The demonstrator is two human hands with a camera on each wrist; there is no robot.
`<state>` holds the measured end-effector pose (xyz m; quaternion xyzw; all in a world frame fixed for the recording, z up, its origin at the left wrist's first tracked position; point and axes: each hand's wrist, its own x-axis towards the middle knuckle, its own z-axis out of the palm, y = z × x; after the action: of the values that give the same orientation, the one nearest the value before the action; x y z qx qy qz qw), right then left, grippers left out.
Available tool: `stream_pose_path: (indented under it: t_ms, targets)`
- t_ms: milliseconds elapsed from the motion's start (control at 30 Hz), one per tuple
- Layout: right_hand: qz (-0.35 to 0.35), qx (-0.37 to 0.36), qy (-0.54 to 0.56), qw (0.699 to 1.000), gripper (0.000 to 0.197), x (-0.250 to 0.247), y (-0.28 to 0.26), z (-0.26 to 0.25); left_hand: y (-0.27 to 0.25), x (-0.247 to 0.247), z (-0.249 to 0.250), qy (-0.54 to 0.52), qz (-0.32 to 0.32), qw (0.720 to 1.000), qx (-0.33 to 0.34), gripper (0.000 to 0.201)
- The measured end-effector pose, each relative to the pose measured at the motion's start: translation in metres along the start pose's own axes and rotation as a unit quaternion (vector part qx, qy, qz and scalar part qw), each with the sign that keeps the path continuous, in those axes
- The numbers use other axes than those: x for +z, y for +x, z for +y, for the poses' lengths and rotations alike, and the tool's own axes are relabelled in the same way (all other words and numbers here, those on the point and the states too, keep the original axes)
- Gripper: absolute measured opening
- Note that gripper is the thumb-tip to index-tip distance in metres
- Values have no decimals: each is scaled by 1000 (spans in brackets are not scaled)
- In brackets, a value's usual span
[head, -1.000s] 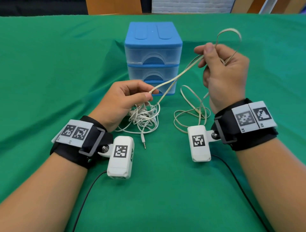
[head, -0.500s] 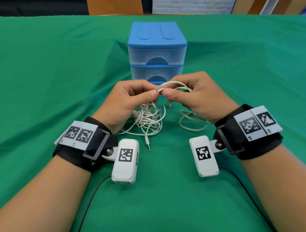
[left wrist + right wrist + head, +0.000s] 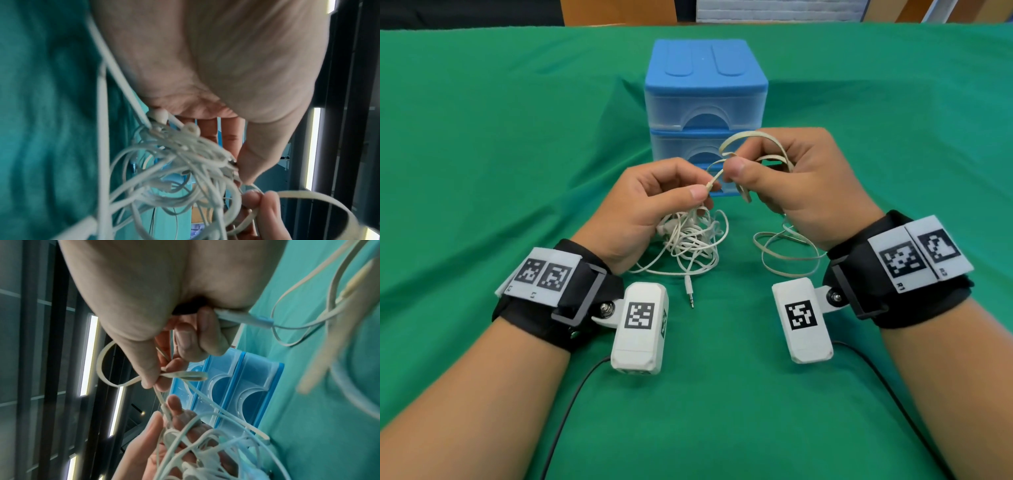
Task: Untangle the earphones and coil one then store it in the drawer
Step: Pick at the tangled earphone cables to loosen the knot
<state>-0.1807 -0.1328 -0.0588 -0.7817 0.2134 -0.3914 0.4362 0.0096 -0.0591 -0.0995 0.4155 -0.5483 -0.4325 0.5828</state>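
A tangle of thin white earphone cable point(image 3: 690, 241) lies on the green cloth under my left hand point(image 3: 654, 205), with its jack plug point(image 3: 690, 294) pointing toward me. My left hand pinches a cable end between thumb and forefinger just above the tangle point(image 3: 185, 162). My right hand point(image 3: 794, 185) pinches the flat cream earphone cable point(image 3: 748, 137) and holds a few loops of it; the rest of this flat cable point(image 3: 787, 255) trails on the cloth below the wrist. In the right wrist view the thumb and finger pinch a flat loop point(image 3: 102, 366).
A blue three-drawer plastic chest point(image 3: 705, 99) stands just behind my hands, all drawers shut; it shows in the right wrist view too point(image 3: 226, 394). Green cloth point(image 3: 482, 137) covers the table on all sides. Black camera leads run back along both forearms.
My right hand came down from its raised position by the chest and met my left hand, gathering the long flat cable into small loops. My left hand has lifted slightly.
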Motion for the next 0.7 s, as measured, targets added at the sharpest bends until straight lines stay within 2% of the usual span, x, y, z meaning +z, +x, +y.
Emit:
stream_pose_path:
  t_ms: [167,333,400,567,700]
  targets:
    - [-29,-16,28,999,15,5,0,0,0,0,-3,0,-11,1000,-4,10]
    - [0,-17,19,1000,14,8,4,4,1,-1,-6,19,-3,1000,-12,11]
    - [-13,-17,12,1000,14,11,4,3,1,-1,-8,14,7,1000,-23,11]
    - [-71,66,-27,995,17,12,3,7,2,-4,-11,-5,13,1000,-23,17]
    - [0,79,-42,996,16,10,5,14,3,-4,-10,-2,41,999,-16,19]
